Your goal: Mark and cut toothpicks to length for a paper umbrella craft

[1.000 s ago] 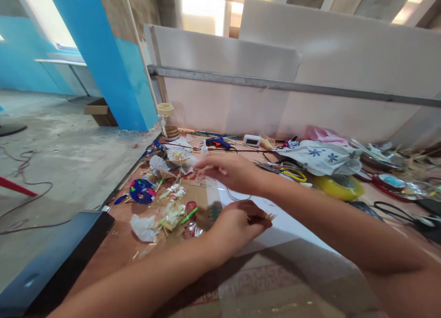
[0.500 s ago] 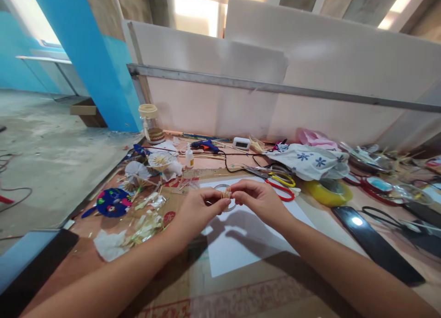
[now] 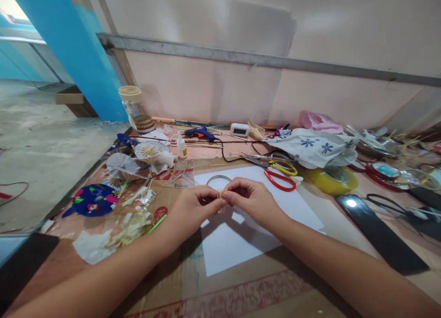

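Between my two hands is a small piece of thin, pale bamboo-like strips [image 3: 221, 196], mostly covered by the fingers. My left hand [image 3: 196, 205] pinches it from the left with thumb and forefinger. From the other side my right hand [image 3: 250, 198] closes thumb and fingers on it. Both hands are above a white sheet of paper [image 3: 227, 249]. Just beyond the fingertips a thin grey ring [image 3: 219, 177] lies on the paper, its near part hidden by the hands.
Red-handled scissors [image 3: 279, 180] and a yellow tape roll [image 3: 331, 180] lie to the right, near a black phone [image 3: 381, 235]. A glue bottle [image 3: 181, 145], a blue glue gun [image 3: 201, 133] and small paper umbrellas [image 3: 126, 165] sit at the back left. Cardboard [image 3: 161, 281] is under the paper.
My view has tipped downward, so the wall shows less of its top. Both hands keep hold of the small strip piece, which has turned between the fingers. A green strip now shows beside my left forearm.
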{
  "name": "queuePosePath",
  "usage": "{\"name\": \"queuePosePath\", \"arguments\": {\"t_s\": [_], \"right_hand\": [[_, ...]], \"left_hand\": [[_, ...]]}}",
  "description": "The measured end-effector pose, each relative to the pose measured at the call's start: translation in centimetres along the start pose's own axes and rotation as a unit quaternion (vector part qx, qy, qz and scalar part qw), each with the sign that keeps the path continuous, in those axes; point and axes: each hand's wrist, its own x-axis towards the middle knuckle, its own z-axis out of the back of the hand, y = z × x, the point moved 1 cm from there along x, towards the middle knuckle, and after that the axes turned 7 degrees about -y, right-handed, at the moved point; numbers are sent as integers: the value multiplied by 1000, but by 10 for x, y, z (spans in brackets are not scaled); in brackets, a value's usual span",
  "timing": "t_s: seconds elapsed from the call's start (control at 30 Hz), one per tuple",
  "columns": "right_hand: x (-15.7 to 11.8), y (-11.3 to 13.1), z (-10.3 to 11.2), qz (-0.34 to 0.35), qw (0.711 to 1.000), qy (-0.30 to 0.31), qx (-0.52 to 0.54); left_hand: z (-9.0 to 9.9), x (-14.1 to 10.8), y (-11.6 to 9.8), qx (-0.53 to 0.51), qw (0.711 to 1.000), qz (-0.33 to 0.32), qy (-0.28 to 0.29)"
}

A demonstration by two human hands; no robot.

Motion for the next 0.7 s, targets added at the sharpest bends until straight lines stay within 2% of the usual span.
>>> {"name": "queuePosePath", "arguments": {"t_s": [0.23, 0.7], "right_hand": [[0, -3, -1, -4, 1000, -10, -21], [0, -5, -1, -8, 1000, -7, -8]], "left_hand": [[-1, 1, -1, -57, 997, 39, 25], [-1, 1, -3, -76, 995, 65, 29]]}}
